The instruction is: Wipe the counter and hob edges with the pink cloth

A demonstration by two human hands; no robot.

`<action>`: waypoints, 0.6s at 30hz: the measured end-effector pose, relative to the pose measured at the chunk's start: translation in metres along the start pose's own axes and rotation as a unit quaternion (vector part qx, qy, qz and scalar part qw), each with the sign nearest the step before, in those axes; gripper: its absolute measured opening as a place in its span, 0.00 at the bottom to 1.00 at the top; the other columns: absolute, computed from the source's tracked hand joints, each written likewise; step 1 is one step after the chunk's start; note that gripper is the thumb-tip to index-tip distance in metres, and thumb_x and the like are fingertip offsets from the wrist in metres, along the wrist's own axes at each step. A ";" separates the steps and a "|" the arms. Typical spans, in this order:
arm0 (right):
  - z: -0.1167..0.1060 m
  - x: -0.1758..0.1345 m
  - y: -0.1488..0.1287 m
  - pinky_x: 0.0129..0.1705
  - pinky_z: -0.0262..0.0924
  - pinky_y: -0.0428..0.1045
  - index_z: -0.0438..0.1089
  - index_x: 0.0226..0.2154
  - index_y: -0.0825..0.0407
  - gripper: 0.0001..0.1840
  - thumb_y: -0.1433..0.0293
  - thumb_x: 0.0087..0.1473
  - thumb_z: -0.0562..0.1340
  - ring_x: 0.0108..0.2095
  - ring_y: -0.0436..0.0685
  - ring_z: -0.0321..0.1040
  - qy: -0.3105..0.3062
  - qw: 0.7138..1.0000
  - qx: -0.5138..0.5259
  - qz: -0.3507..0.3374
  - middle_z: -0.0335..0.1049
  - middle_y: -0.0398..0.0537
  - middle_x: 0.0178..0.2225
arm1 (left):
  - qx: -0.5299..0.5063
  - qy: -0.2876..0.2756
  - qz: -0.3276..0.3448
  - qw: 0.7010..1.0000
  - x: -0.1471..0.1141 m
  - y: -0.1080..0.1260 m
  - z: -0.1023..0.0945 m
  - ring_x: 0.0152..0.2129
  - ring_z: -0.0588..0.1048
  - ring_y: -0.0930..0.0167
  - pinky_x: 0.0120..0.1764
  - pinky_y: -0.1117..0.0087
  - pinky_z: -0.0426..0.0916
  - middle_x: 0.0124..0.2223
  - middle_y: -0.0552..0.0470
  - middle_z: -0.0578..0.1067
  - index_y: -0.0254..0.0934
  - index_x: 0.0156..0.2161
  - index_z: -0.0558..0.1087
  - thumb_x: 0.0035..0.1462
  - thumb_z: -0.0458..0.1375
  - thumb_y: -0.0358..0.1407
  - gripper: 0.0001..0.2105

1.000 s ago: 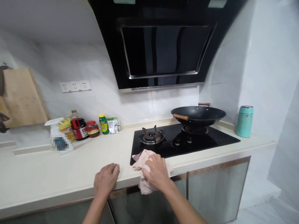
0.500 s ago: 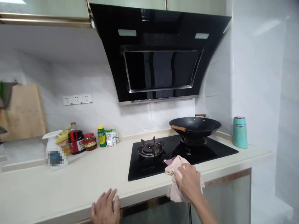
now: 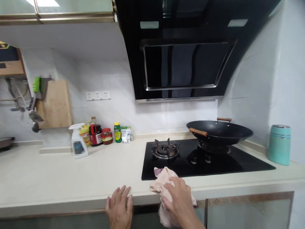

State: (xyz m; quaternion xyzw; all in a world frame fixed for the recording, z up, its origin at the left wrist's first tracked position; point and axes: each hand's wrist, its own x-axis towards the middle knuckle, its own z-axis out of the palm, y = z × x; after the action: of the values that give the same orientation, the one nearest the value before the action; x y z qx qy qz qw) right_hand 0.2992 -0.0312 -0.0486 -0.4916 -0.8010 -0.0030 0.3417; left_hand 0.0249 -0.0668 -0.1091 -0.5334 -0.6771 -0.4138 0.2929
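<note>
A crumpled pale pink cloth is under my right hand, whose fingers are bunched round it. The cloth lies over the counter's front edge, with its far end against the front rim of the black gas cooktop and its lower end hanging down. My left hand rests on the counter's edge to the left of the cloth, fingers stretched out and holding nothing. Beyond the cloth stands the left burner. A black wok with wooden handles sits on the right burner.
A spray bottle, a dark sauce bottle, a red-lidded jar and a green bottle line the back wall. A turquoise flask stands at the right. The black range hood slants overhead.
My right hand has drawn the cloth left along the cooktop's front edge, nearer to my left hand. The view has turned left, showing more of the hanging tools by the cutting board.
</note>
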 end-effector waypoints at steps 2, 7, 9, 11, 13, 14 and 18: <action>-0.009 -0.002 0.013 0.57 0.58 0.62 0.74 0.50 0.31 0.19 0.60 0.54 0.68 0.61 0.68 0.60 -0.013 1.000 -0.014 -0.007 0.66 0.43 0.63 | -0.003 -0.011 0.013 1.000 -0.002 -0.004 -0.001 0.60 0.71 0.58 0.69 0.46 0.50 0.58 0.48 0.80 0.49 0.53 0.79 0.66 0.48 0.42 0.20; -0.033 -0.015 0.067 0.57 0.60 0.63 0.74 0.52 0.31 0.24 0.62 0.51 0.67 0.64 0.70 0.59 -0.016 0.994 -0.089 0.058 0.66 0.45 0.64 | -0.014 -0.024 0.021 0.999 -0.004 -0.003 -0.008 0.61 0.70 0.59 0.69 0.47 0.49 0.59 0.48 0.79 0.50 0.56 0.78 0.65 0.49 0.40 0.20; -0.039 -0.023 0.095 0.56 0.61 0.65 0.74 0.53 0.30 0.25 0.61 0.52 0.66 0.64 0.71 0.60 0.008 0.989 -0.122 0.086 0.66 0.46 0.64 | -0.014 -0.023 0.015 1.000 -0.005 0.000 -0.008 0.62 0.70 0.59 0.70 0.47 0.48 0.59 0.48 0.79 0.49 0.56 0.78 0.66 0.49 0.40 0.20; -0.041 -0.029 0.121 0.54 0.63 0.65 0.74 0.54 0.31 0.24 0.59 0.53 0.64 0.63 0.71 0.61 0.028 0.984 -0.148 0.100 0.66 0.46 0.64 | -0.015 -0.017 0.013 1.000 -0.006 0.001 -0.005 0.62 0.69 0.59 0.70 0.48 0.47 0.59 0.48 0.78 0.49 0.56 0.78 0.66 0.48 0.40 0.19; -0.040 -0.033 0.138 0.52 0.64 0.65 0.74 0.53 0.31 0.23 0.58 0.54 0.63 0.62 0.72 0.62 0.030 0.981 -0.164 0.103 0.67 0.47 0.63 | -0.018 -0.008 0.013 1.000 -0.007 0.002 -0.001 0.62 0.69 0.59 0.70 0.48 0.47 0.59 0.48 0.79 0.49 0.55 0.78 0.66 0.48 0.41 0.19; -0.038 -0.033 0.141 0.52 0.64 0.66 0.74 0.53 0.32 0.22 0.58 0.55 0.63 0.62 0.72 0.62 0.028 0.980 -0.172 0.101 0.68 0.48 0.63 | -0.019 -0.001 0.012 1.000 -0.007 0.002 0.001 0.61 0.70 0.59 0.70 0.48 0.47 0.58 0.48 0.79 0.48 0.54 0.78 0.66 0.48 0.41 0.19; -0.030 -0.025 0.117 0.52 0.62 0.67 0.75 0.52 0.33 0.22 0.63 0.54 0.63 0.61 0.76 0.61 0.015 0.978 -0.194 0.071 0.69 0.50 0.60 | -0.023 0.016 -0.002 1.000 -0.007 0.006 0.003 0.60 0.70 0.58 0.69 0.48 0.48 0.56 0.48 0.80 0.46 0.51 0.80 0.66 0.48 0.41 0.19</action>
State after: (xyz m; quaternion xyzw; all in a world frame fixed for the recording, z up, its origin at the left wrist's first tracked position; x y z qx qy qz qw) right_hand 0.4151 -0.0007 -0.0787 -0.6043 -0.7428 -0.1418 0.2511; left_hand 0.0330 -0.0671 -0.1143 -0.5318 -0.6638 -0.4383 0.2905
